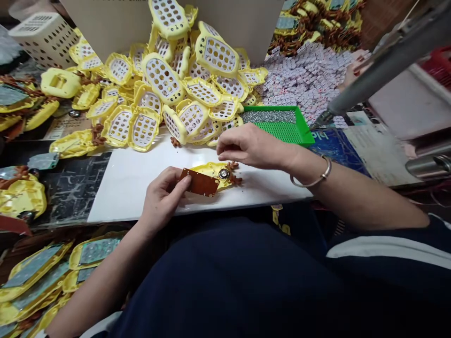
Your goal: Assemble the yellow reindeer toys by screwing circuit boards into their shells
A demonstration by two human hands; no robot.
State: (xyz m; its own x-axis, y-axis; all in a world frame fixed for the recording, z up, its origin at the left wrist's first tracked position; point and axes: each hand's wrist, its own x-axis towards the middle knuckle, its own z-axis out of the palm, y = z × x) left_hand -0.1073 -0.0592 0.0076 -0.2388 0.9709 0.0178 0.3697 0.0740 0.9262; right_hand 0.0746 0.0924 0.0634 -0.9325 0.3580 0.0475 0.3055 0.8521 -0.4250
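Note:
My left hand [164, 195] pinches a brown circuit board [201, 182] between thumb and fingers, tilted over a yellow plastic shell. That shell [207, 167] lies on the white work board, with a round speaker [223, 174] and brown antler-like pieces [235, 172] at its right end. Above the speaker end hovers my right hand [246, 146], its thumb and fingertips drawn close together. Whether something small sits in that pinch I cannot make out. A bracelet circles the right wrist.
A heap of yellow shells with white hole-grid faces [164, 77] rises behind the white board [123, 188]. At the right stand a green tray of small screws [299, 136], a pile of small white pieces [303, 75] and a slanting grey screwdriver [369, 70]. Shells with circuit boards [31, 265] lie lower left.

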